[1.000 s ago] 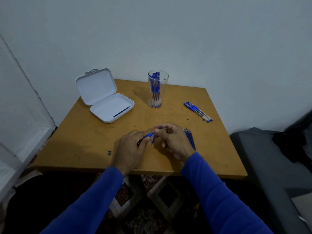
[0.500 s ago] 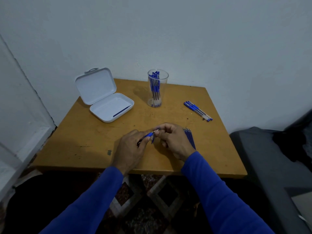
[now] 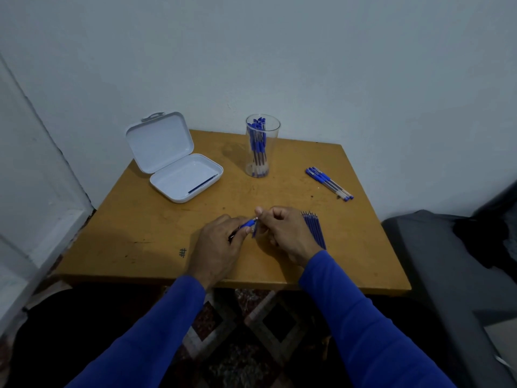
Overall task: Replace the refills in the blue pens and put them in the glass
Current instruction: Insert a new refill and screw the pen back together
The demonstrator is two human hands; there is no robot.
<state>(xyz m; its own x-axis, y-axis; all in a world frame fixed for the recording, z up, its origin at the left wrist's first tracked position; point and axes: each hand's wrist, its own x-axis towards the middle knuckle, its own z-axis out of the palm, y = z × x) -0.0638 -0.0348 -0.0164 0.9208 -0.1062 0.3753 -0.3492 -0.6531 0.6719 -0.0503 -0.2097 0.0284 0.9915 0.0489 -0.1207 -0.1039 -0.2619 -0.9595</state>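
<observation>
L hand (image 3: pixel 215 247) grips pen (image 3: pixel 246 226); R hand (image 3: pixel 282 233) pinches its tip | near table (image 3: pixel 140 247) front edge; refills (image 3: pixel 314 229) beside R

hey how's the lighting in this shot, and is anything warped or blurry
Head view: dim, bluish light; soft shadow left of the glass; wide-angle bend along the table edges; the pen between left hand and right hand looks slightly soft.
</observation>
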